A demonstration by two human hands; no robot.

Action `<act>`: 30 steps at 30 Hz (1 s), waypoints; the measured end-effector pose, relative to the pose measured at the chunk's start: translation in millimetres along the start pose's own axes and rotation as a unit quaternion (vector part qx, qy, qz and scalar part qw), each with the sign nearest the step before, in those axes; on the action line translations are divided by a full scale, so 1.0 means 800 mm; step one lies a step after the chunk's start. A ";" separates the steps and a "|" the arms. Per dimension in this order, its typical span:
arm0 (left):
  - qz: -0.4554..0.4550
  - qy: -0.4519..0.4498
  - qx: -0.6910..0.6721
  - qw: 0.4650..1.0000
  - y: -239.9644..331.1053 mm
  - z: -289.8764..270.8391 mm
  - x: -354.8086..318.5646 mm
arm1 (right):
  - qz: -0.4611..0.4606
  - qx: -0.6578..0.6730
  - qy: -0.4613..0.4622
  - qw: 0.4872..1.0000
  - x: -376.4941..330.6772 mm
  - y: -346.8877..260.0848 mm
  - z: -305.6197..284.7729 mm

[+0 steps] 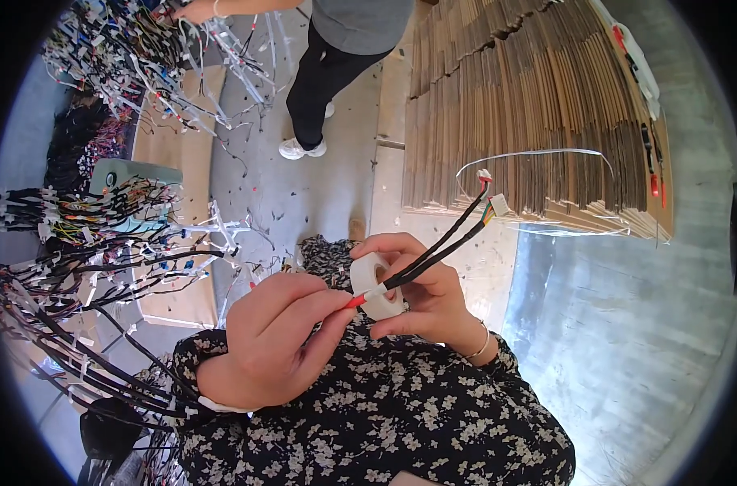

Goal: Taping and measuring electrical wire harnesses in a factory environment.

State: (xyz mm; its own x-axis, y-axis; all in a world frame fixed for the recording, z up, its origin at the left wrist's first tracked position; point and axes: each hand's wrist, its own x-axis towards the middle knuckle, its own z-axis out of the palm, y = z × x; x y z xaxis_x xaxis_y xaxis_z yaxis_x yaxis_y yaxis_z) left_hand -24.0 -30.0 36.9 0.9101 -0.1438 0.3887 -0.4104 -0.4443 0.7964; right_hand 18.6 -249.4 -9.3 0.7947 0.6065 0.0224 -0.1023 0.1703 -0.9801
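Head view: two hands working a cable and a tape roll

Head view is showing both hands raised in front of a floral dress (401,421). The left hand (275,340) is curling shut, thumb and fingers pinching the red end (354,301) of a cable (441,243). The right hand (421,296) is gripping a white tape roll (376,283), fingers wrapping over its top and thumb lying under it, so it is clamped on the roll. The cable is running from the left fingertips, across the face of the roll, then up and to the right as two black strands. They are ending in small white connectors (490,194) with coloured wires showing, up in the air in front of the cardboard. A bit of white tape is sitting on the cable right where red meets black, touching the roll. A thin bracelet (480,347) is sitting on the right wrist.

A tall stack of flattened cardboard (538,113) is lying to the upper right, with a white strap (538,154) looping over it. Bundles of wire harnesses (85,243) are spreading across the left side, many with white tape tags. Another person (336,57) in dark trousers and white shoes is standing at the top, one hand (194,10) reaching into the harnesses there. The grey floor (628,324) is filling the right side, with scraps of wire lying near the other person's feet.
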 end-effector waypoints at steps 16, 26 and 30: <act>0.023 -0.004 -0.008 1.000 -0.005 -0.002 0.001 | -0.016 -0.061 -0.060 0.996 0.009 -0.011 -0.003; 0.018 -0.016 -0.018 1.000 -0.006 -0.001 -0.001 | -0.046 -0.129 -0.103 0.985 0.019 -0.016 -0.014; 0.023 -0.009 -0.015 1.000 -0.006 0.000 -0.002 | 0.006 -0.080 -0.111 0.991 0.015 -0.022 -0.013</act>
State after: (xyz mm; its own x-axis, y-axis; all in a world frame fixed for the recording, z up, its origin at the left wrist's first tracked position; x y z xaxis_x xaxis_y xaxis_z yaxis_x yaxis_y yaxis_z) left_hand -23.4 -27.8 32.8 0.8911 -0.1789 0.4170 -0.4528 -0.4102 0.7917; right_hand 36.4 -253.3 6.1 0.6409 0.7668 0.0366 -0.0005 0.0480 -0.9988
